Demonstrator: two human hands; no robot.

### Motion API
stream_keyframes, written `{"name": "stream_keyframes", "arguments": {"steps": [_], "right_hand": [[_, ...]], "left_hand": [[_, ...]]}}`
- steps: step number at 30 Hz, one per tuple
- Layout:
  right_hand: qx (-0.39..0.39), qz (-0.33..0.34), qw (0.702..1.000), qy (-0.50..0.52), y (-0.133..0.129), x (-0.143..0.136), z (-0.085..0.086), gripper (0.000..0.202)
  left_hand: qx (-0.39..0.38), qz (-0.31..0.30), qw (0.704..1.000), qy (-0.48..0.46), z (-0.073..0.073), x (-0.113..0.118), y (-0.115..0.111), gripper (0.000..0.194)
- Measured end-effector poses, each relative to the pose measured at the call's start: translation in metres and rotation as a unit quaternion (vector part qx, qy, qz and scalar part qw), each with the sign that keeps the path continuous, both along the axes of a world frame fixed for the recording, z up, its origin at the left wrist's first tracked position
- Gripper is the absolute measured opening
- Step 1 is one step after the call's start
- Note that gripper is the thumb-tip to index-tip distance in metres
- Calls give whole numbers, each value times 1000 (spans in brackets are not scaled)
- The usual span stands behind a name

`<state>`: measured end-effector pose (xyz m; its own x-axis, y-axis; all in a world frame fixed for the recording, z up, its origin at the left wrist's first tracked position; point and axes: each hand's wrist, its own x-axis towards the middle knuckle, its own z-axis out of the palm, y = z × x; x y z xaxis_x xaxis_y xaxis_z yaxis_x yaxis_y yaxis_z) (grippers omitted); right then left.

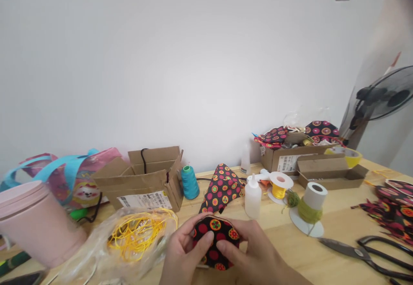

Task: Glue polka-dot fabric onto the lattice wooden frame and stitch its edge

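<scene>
Two hands counted, low centre, both occupied. Left hand [183, 250] grasped the left side of one rounded patterned piece [217, 257]; right hand [256, 248] gripped its right side. Both thumbs pressed on the front face, tips near each other. The piece was held up between the hands, over the near part of the tabletop [274, 237].

Just behind it lay one larger printed cloth [222, 186], black with flowers, same style of print.

Thread: one teal cone [190, 184] left of that cloth; to the right, two white-flanged spools, one a yellow spool [278, 191], one an olive spool [309, 212], with one small green ball [293, 199] between.

Bottles: two. One squeeze bottle [253, 199] stood near the hands, one clear bottle [245, 161] by the wall.

Cardboard boxes: three. One left box [138, 188]; two at right, a rear box [271, 160] heaped with printed cloth and a shallow box [332, 179] before it.

Far left: one pink container [40, 229], one pink bag [88, 186], one tangle of yellow cord [138, 233] on clear plastic.

Right: one pair of scissors [361, 252]; beyond, cloth strips [387, 216], too jumbled to count.
</scene>
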<state>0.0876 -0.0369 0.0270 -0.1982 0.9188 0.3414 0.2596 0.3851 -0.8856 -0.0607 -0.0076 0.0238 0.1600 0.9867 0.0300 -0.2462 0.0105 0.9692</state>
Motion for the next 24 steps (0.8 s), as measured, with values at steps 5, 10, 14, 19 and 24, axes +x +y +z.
{"name": "stream_keyframes", "arguments": {"steps": [5, 10, 14, 19, 24], "right_hand": [[85, -29, 990, -108, 2, -1, -7, 27], [171, -76, 972, -144, 7, 3, -11, 35], [170, -70, 970, -160, 9, 4, -13, 38], [154, -62, 974, -157, 9, 5, -15, 39], [152, -67, 972, -169, 9, 5, -16, 41]], "left_hand": [[60, 115, 990, 46, -8, -3, 9, 33], [9, 97, 994, 53, -3, -8, 5, 28], [-17, 30, 998, 61, 5, -4, -3, 21], [-51, -58, 996, 47, 2, 0, -4, 22], [-68, -73, 994, 33, -2, -1, 0, 24]]}}
